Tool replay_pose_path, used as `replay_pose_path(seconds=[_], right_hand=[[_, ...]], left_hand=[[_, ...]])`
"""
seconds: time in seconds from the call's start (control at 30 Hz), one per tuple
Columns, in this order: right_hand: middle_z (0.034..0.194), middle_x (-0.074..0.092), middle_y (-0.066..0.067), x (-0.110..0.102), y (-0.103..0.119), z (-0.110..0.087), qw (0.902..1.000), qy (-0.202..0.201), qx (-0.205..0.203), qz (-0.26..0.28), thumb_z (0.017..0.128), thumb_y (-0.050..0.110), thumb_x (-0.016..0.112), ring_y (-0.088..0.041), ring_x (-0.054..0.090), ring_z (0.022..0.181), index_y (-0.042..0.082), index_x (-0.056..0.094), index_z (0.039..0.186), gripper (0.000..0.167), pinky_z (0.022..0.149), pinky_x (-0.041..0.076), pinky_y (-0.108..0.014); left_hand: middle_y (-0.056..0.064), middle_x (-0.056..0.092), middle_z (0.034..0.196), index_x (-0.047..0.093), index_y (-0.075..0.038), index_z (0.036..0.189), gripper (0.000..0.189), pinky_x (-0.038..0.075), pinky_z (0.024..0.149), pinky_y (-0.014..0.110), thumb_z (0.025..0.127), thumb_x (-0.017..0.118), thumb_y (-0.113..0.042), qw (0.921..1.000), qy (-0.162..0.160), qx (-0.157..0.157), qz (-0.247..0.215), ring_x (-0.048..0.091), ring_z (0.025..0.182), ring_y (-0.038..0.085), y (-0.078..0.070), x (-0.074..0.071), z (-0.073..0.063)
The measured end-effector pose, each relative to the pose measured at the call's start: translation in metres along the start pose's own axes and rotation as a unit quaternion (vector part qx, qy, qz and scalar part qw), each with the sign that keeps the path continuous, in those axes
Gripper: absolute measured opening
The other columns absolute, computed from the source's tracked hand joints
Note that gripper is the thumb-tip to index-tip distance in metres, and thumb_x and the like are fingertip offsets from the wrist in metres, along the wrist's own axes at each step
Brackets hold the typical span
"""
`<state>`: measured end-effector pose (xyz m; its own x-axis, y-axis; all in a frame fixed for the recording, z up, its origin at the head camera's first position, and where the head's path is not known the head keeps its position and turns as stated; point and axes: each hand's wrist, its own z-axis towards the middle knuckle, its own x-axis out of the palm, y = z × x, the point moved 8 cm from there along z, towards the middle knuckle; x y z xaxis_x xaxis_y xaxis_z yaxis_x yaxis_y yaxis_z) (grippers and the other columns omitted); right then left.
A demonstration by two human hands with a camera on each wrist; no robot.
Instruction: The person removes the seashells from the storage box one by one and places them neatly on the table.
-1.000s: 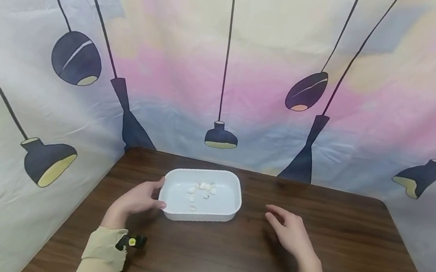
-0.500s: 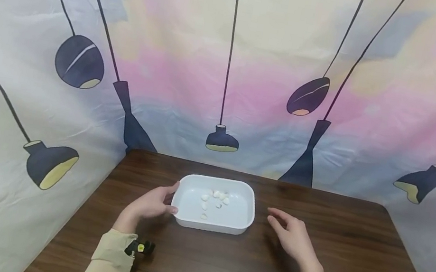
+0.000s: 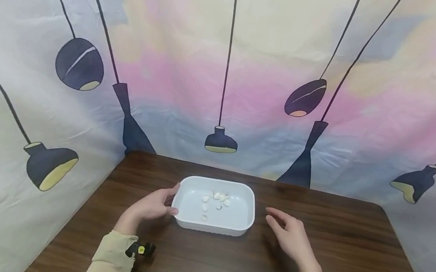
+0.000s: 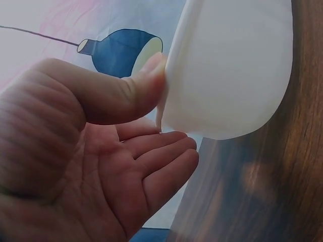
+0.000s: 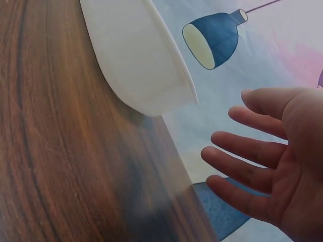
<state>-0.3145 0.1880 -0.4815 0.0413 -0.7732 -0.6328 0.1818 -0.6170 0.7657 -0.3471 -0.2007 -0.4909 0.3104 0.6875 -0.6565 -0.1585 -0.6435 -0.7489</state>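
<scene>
A white rectangular dish [image 3: 241, 212] with rounded corners lies on the brown table, its long side toward me. Several small whitish pieces [image 3: 205, 207] are scattered on its floor, mostly left of centre and toward the back. My left hand [image 3: 151, 204] holds the dish by its left end. In the left wrist view the thumb [image 4: 151, 80] presses on the rim while the other fingers reach past the end wall. Off the dish's right end, my right hand [image 3: 291, 235] hovers with relaxed, spread fingers and holds nothing.
The wood-grain table [image 3: 196, 267] runs back to a hanging cloth [image 3: 186, 68] printed with lamps. Beige sleeves cover both forearms, and a black camera mount [image 3: 140, 249] sits on each wrist.
My left hand has moved the dish to the right and turned it straight, mostly in the first half second. The right hand has hardly moved. The pieces stay in the dish.
</scene>
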Motion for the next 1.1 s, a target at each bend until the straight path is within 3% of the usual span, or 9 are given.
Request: replay_pose_path(seconds=[0.23, 0.4, 0.67, 0.9, 1.1], right_hand=[[0.137, 0.073, -0.009, 0.007, 0.022, 0.010, 0.9981, -0.015, -0.035, 0.047, 0.106, 0.029, 0.071, -0.031, 0.066, 0.130, 0.012, 0.073, 0.139, 0.037, 0.108, 0.053, -0.057], [0.135, 0.074, -0.008, 0.033, 0.047, 0.027, 0.9956, 0.010, -0.040, 0.084, 0.104, 0.020, 0.073, -0.031, 0.068, 0.126, 0.010, 0.074, 0.137, 0.035, 0.107, 0.054, -0.055], [0.135, 0.071, -0.015, 0.086, 0.063, 0.059, 0.9961, 0.084, -0.012, 0.025, 0.102, 0.004, 0.068, -0.033, 0.071, 0.117, 0.002, 0.072, 0.134, 0.033, 0.103, 0.056, -0.052], [0.126, 0.070, -0.021, 0.102, 0.060, 0.083, 0.9961, 0.082, 0.032, 0.005, 0.096, -0.005, 0.064, -0.037, 0.067, 0.118, -0.005, 0.070, 0.125, 0.029, 0.104, 0.054, -0.053], [0.118, 0.070, -0.022, 0.110, 0.052, 0.093, 0.9965, 0.055, 0.062, -0.009, 0.088, -0.011, 0.062, -0.040, 0.065, 0.118, -0.008, 0.071, 0.120, 0.033, 0.106, 0.052, -0.053]], left_hand=[[0.025, 0.037, 0.167, 0.030, 0.007, 0.164, 0.083, 0.038, 0.121, 0.057, 0.096, 0.077, -0.006, 0.9999, -0.007, -0.005, -0.009, 0.046, 0.149, 0.042, 0.001, 0.003, 0.001], [0.026, 0.037, 0.167, 0.030, 0.007, 0.164, 0.082, 0.036, 0.122, 0.057, 0.097, 0.076, -0.008, 0.9999, -0.005, -0.007, 0.005, 0.044, 0.150, 0.042, 0.000, 0.000, 0.001], [0.024, 0.037, 0.168, 0.029, 0.005, 0.165, 0.081, 0.032, 0.123, 0.061, 0.098, 0.074, -0.008, 0.9997, -0.004, -0.023, -0.001, 0.040, 0.153, 0.043, 0.001, 0.000, -0.004], [0.025, 0.037, 0.168, 0.030, 0.006, 0.165, 0.081, 0.034, 0.123, 0.061, 0.098, 0.074, -0.009, 0.9999, -0.006, -0.015, 0.006, 0.041, 0.152, 0.043, 0.000, 0.000, -0.002], [0.026, 0.035, 0.168, 0.030, 0.008, 0.164, 0.081, 0.034, 0.123, 0.059, 0.098, 0.075, -0.006, 1.0000, -0.004, -0.006, -0.005, 0.040, 0.152, 0.043, 0.001, 0.001, -0.003]])
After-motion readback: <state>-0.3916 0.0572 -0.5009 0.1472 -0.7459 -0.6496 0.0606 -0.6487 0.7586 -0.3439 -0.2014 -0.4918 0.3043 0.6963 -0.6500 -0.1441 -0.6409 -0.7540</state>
